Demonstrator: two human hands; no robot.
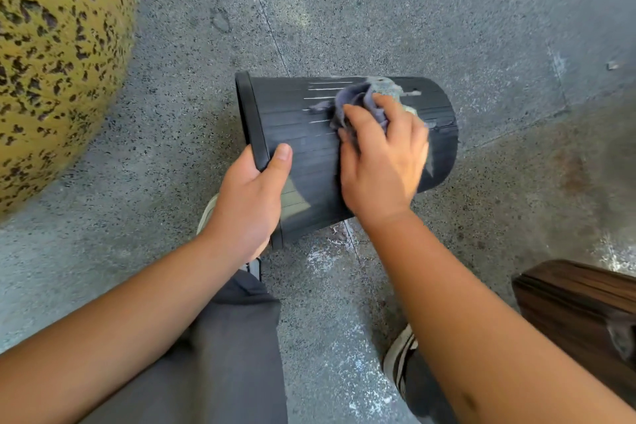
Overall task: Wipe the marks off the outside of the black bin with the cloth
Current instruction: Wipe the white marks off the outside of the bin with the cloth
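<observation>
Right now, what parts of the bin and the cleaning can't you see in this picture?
All from the head view:
- Inside of the black bin: its opening faces left, away from the camera.
- The bin's underside: turned away from the camera.
- Marks under the cloth: covered by it and the right hand.
- Left hand fingers: curled over the rim, out of sight.
- Right hand edges: blurred.
- Brown wooden thing: cut off by the right edge.

Lying open beyond and right of black bin [303, 134]: bare concrete floor [413, 10]. Crowding left: yellow speckled boulder [51, 62]. Blocking lower right: dark wooden box [578, 306].
</observation>
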